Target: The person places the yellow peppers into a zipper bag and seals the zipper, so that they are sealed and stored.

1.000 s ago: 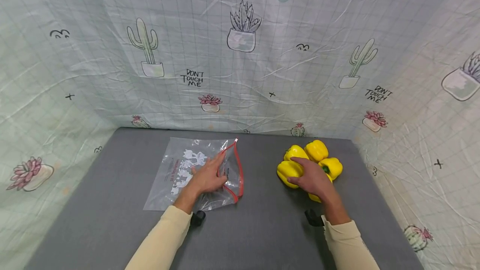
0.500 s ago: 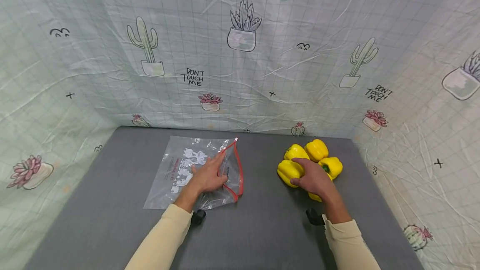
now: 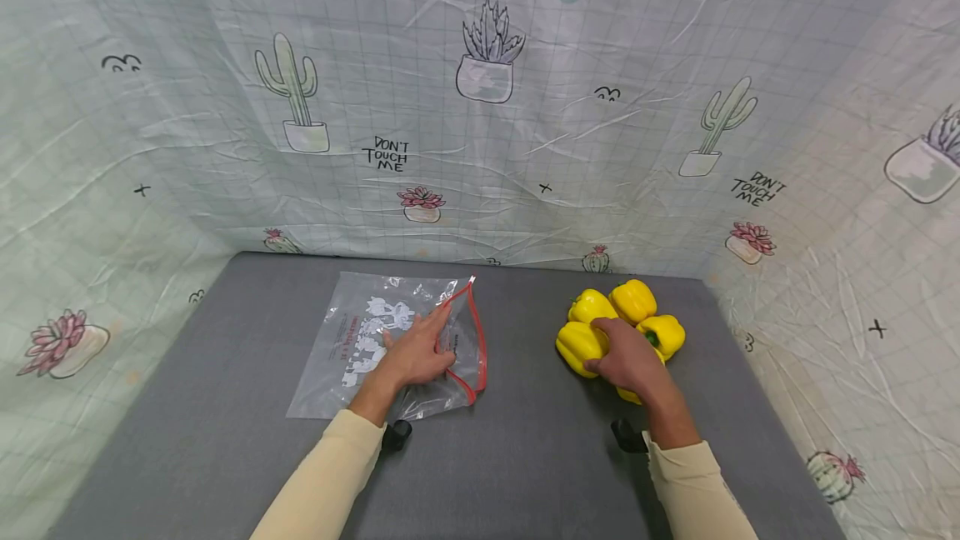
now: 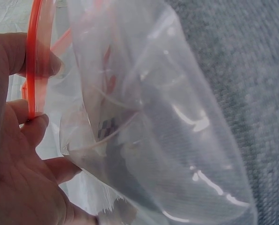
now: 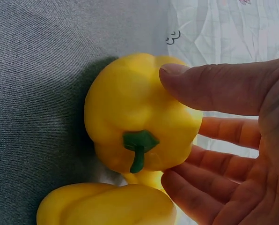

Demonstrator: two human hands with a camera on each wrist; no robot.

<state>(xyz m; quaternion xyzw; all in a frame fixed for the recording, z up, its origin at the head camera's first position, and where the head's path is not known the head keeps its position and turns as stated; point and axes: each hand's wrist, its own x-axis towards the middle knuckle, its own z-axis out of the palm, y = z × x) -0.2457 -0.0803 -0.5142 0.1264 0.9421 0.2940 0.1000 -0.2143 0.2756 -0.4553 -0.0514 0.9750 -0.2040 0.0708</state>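
Observation:
A clear plastic zip bag with white printed figures and a red zip edge lies flat, its mouth towards the right. My left hand is at that mouth; in the left wrist view the red zip strip runs between its fingers, which hold the bag's edge. My right hand grips a yellow bell pepper with a green stem, thumb on one side and fingers round the other. Several more yellow bell peppers lie close around it, one partly hidden under the right hand and wrist.
Everything lies on a grey table. A cloth backdrop printed with cacti rises behind it and along both sides. A black wrist device sits at the right wrist, another at the left.
My right hand's fingers have drawn in closer on the front left bell pepper. The left hand and the bag have stayed in place.

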